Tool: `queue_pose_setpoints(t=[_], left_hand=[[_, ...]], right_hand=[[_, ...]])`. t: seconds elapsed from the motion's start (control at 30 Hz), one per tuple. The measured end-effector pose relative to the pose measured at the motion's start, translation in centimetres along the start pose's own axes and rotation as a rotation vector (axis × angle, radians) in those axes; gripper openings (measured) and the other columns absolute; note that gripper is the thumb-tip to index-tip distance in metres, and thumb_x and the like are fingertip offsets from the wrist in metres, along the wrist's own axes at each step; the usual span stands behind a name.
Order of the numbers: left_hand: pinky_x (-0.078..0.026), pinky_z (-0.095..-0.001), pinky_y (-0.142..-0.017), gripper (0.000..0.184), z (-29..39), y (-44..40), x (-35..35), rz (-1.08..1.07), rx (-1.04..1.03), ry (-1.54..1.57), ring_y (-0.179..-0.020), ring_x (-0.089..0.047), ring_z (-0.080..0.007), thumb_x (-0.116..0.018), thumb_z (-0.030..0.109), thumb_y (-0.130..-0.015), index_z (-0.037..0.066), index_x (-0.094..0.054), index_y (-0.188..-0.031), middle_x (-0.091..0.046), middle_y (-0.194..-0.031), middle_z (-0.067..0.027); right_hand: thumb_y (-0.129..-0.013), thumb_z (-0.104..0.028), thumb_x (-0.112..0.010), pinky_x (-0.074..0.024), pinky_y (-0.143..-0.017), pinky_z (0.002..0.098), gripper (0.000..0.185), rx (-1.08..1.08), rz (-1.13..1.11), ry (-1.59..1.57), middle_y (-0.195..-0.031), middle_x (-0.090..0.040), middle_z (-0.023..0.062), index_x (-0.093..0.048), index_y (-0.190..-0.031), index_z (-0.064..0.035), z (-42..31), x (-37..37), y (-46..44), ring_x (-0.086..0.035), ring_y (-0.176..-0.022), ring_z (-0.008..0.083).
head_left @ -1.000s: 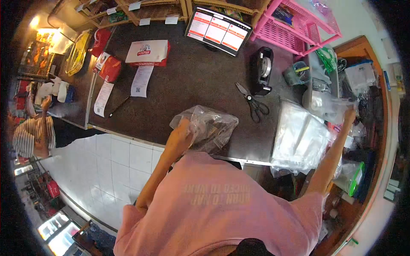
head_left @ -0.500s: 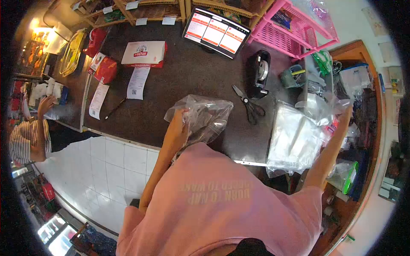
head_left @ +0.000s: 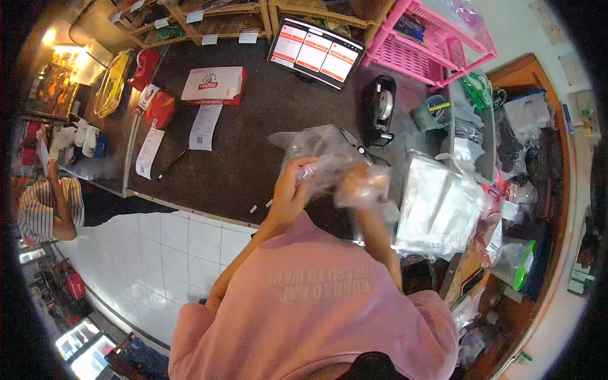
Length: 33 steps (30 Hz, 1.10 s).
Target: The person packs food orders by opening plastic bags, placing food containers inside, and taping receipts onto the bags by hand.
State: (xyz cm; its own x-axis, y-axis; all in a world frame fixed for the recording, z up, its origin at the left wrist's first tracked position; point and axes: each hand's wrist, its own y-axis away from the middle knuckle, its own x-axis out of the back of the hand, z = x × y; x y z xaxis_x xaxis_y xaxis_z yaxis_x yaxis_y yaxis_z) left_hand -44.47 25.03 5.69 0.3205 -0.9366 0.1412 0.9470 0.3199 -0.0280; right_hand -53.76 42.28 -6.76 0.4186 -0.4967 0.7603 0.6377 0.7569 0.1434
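Note:
A crumpled clear plastic bag [head_left: 320,144] is bunched above the dark counter in front of my chest. My left hand [head_left: 292,189] is closed on its near side, fingers curled into the film. Just to the right, my right hand [head_left: 358,185] is smeared by motion; its fingers are wrapped in a second piece of clear plastic [head_left: 382,179]. The two pieces of film overlap or nearly touch, and I cannot tell where one ends. Behind the plastic lie scissors [head_left: 361,150], partly hidden.
A stack of flat clear bags [head_left: 437,206] lies to the right, beside a grey bin [head_left: 484,155]. A black tape dispenser [head_left: 380,114], tablet [head_left: 315,52], pink rack [head_left: 430,44], food box [head_left: 212,85] and receipts [head_left: 204,126] are around the counter. Another person's striped sleeve [head_left: 38,209] shows left.
My right hand has come from the far right bin to the middle, bringing clear plastic with it. My left hand has moved slightly right with its bag. Small white scraps now show on the counter.

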Motion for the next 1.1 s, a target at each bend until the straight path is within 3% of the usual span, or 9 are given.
queue_pose_setpoints(t=[0.1, 0.27, 0.33, 0.67, 0.73, 0.77, 0.87, 0.97, 1.1], left_hand=[[-0.043, -0.0305, -0.079, 0.019, 1.3, 0.6, 1.1, 0.077, 0.078, 0.092, -0.096, -0.051, -0.0153, -0.043, 0.012, -0.081, 0.003, -0.049, -0.097, -0.054, -0.105, -0.0094], [-0.05, -0.0409, -0.076, 0.028, -0.2, 1.3, 4.5, 0.097, 0.273, 0.693, -0.094, -0.056, -0.0263, -0.045, 0.019, -0.084, 0.001, -0.044, -0.106, -0.055, -0.102, -0.0146], [-0.05, -0.0389, -0.075, 0.023, -2.3, 0.9, 3.2, 0.037, 0.367, 0.823, -0.091, -0.056, -0.0258, -0.043, 0.012, -0.084, -0.001, -0.046, -0.103, -0.054, -0.1, -0.0143], [-0.049, -0.0275, -0.063, 0.009, 1.4, -0.5, 6.9, 0.154, 0.144, 0.551, -0.079, -0.057, -0.0171, -0.044, 0.008, -0.082, 0.002, -0.046, -0.088, -0.055, -0.088, -0.0103], [-0.048, -0.028, -0.064, 0.008, -2.7, -0.6, 7.9, 0.268, 0.063, 0.177, -0.075, -0.057, -0.0162, -0.043, 0.004, -0.081, 0.002, -0.047, -0.088, -0.055, -0.084, -0.0099], [-0.048, -0.0282, -0.064, 0.008, -5.6, -0.1, 7.0, 0.177, 0.074, 0.212, -0.075, -0.057, -0.0161, -0.043, 0.005, -0.082, 0.002, -0.047, -0.088, -0.055, -0.083, -0.0096], [-0.048, -0.0288, -0.065, 0.011, -6.6, 0.5, 5.5, 0.064, 0.125, 0.323, -0.073, -0.057, -0.016, -0.045, 0.007, -0.082, 0.002, -0.049, -0.091, -0.056, -0.08, -0.0088], [-0.049, -0.0307, -0.063, 0.017, -3.4, 0.5, 8.8, 0.319, 0.176, 0.443, -0.071, -0.057, -0.0163, -0.048, 0.013, -0.083, 0.002, -0.051, -0.096, -0.057, -0.082, -0.0083], [-0.045, -0.0269, -0.061, 0.014, -9.2, 0.7, 12.4, 0.393, 0.359, 0.486, -0.064, -0.052, -0.0108, -0.048, 0.019, -0.083, 0.004, -0.049, -0.085, -0.053, -0.074, -0.0039]], right_hand=[[-0.079, -0.011, -0.052, -0.0445, -0.075, 0.0335, 0.013, 0.066, 0.173, -1.379, -0.086, -0.059, 0.0095, -0.057, -0.09, -0.0051, 2.4, 9.2, -2.1, -0.056, -0.084, 0.0193], [-0.081, -0.009, -0.051, -0.0441, -0.078, 0.0306, 0.017, -0.412, 0.222, -2.847, -0.093, -0.058, 0.0075, -0.054, -0.098, -0.0037, -0.3, 6.0, -5.0, -0.055, -0.088, 0.0162], [-0.08, -0.017, -0.054, -0.0436, -0.079, 0.0292, 0.028, -0.22, 0.148, -3.01, -0.097, -0.057, 0.0083, -0.052, -0.104, -0.0026, -2.5, 6.1, -6.6, -0.056, -0.087, 0.0179], [-0.082, -0.011, -0.05, -0.0462, -0.072, 0.0269, 0.024, -0.538, 0.034, -2.295, -0.087, -0.055, 0.008, -0.052, -0.104, -0.0024, -1.6, 5.2, -7.7, -0.055, -0.077, 0.0174], [-0.082, -0.01, -0.049, -0.0467, -0.071, 0.0265, 0.023, -0.855, -0.398, -2.768, -0.085, -0.055, 0.0079, -0.052, -0.104, -0.0024, 0.5, 4.0, -7.8, -0.055, -0.075, 0.0173], [-0.082, -0.009, -0.048, -0.0463, -0.07, 0.0258, 0.023, -1.076, -0.329, -3.311, -0.085, -0.054, 0.0071, -0.053, -0.104, -0.004, 0.4, 3.2, -7.9, -0.055, -0.074, 0.0172], [-0.083, -0.006, -0.046, -0.0461, -0.068, 0.029, 0.022, -0.992, 0.124, -3.222, -0.087, -0.054, 0.0053, -0.053, -0.104, -0.0076, -1.2, 7.3, -9.7, -0.054, -0.072, 0.0182], [-0.084, -0.017, -0.046, -0.0459, -0.069, 0.0381, 0.024, -0.528, 0.475, -1.394, -0.093, -0.055, 0.0115, -0.049, -0.106, -0.0085, -3.8, -0.4, -8.7, -0.054, -0.08, 0.0267], [-0.08, -0.033, -0.048, -0.043, -0.069, 0.05, 0.037, -0.323, -0.117, -0.896, -0.092, -0.056, 0.0194, -0.047, -0.108, -0.0088, -3.0, 1.7, -5.0, -0.054, -0.087, 0.0372]])
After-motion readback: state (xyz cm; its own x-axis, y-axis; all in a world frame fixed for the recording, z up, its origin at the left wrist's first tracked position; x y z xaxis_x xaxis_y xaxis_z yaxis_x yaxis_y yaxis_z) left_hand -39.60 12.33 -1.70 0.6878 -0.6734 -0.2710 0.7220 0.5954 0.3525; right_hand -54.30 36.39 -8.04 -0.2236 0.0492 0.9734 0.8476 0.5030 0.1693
